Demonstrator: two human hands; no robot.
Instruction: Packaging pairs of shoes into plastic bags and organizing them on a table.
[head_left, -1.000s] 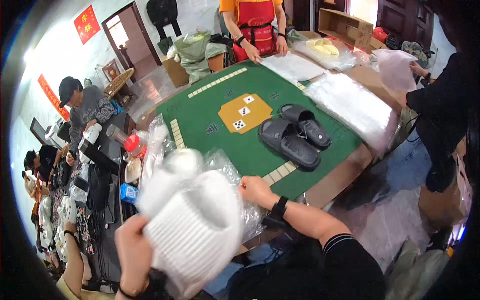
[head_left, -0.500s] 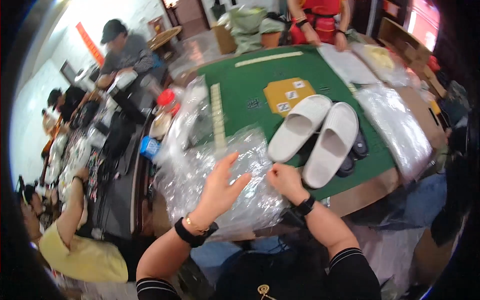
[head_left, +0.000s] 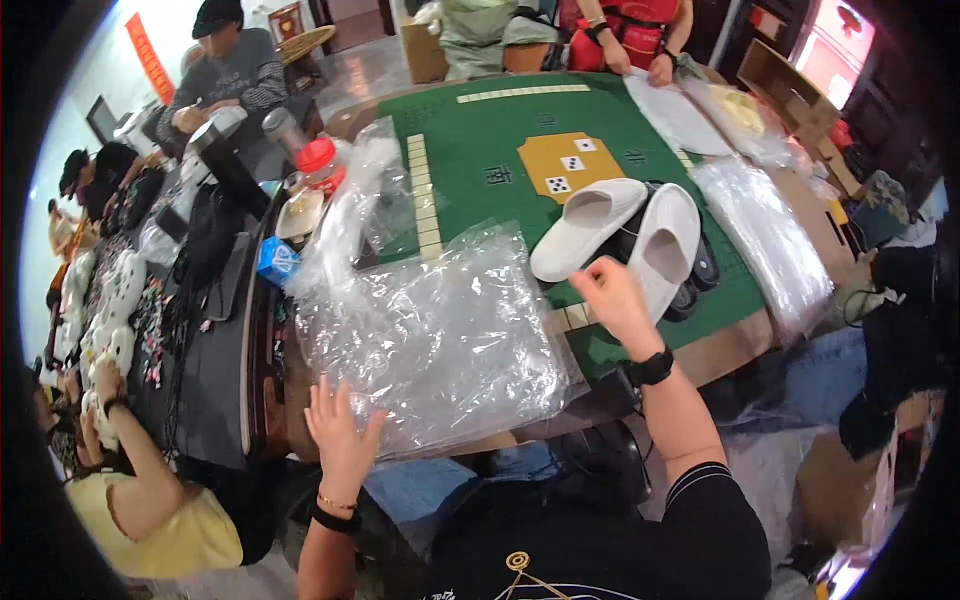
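Several clear plastic bags (head_left: 440, 345) lie flat in a glossy stack at the table's near edge. My left hand (head_left: 343, 440) is open beside their near left corner, fingers spread, its fingertips overlapping the plastic in view. Just right of the stack is my right hand (head_left: 618, 305), its fingers curled closed; what they hold, if anything, is hidden. Beyond it, two pale grey slide slippers, a left one (head_left: 575, 245) and a right one (head_left: 665, 245), rest on dark slippers (head_left: 705, 270). My right hand covers part of the right slipper's near end.
A green table mat (head_left: 465, 170) bears rows of pale tiles (head_left: 424, 200). More bagged plastic (head_left: 768, 235) lies along the right edge. A person in red (head_left: 630, 40) handles white sheets (head_left: 675, 110) across the table. A red-lidded jar (head_left: 318, 160) and blue box (head_left: 277, 260) stand left.
My left hand has drawn back toward me and left, off the middle of the plastic. My right hand has moved right and up, over the near end of the slippers.
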